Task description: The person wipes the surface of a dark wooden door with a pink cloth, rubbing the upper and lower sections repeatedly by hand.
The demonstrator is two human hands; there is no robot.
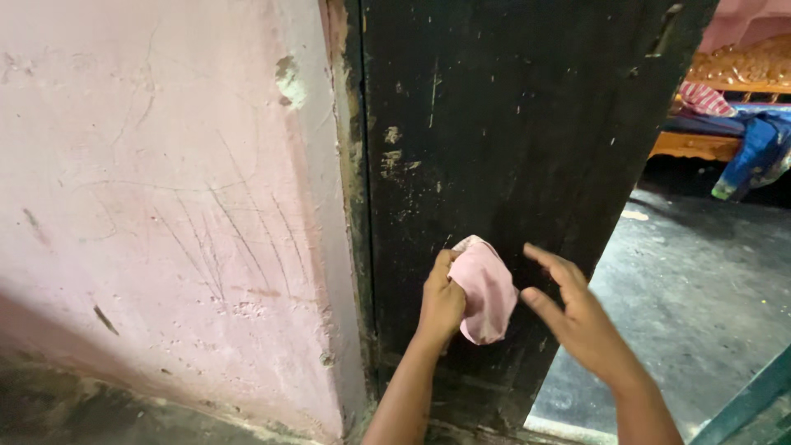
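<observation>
Head view: pink cloth pressed to lower part of dark door

Head camera looks down at two bare hands working low on a dark wooden door [494,124]. The left hand [442,303] is closed around a bunched pink cloth [486,288], fingers curled over its left edge, holding it against the door face. The cloth spills to the right of that hand and hangs slightly below the knuckles.

The right hand [577,317] is open, fingers spread and extended, holding nothing. Its fingertips sit just beside the cloth's right edge; whether they touch the cloth cannot be told. This hand lies at the door's free edge, which runs diagonally up and away above it.

Left of the left hand, the door frame [356,206] stands close, then a scratched pink wall [165,206] with chipped plaster. Little room on that side.

Right of the right hand, the doorway opens onto a dark bare floor [700,280], giving wide space. Well beyond, above the right hand, stands a carved wooden bed [741,70] with blue fabric [762,148] hanging off it. A green edge [746,404] cuts the corner below the right forearm.
</observation>
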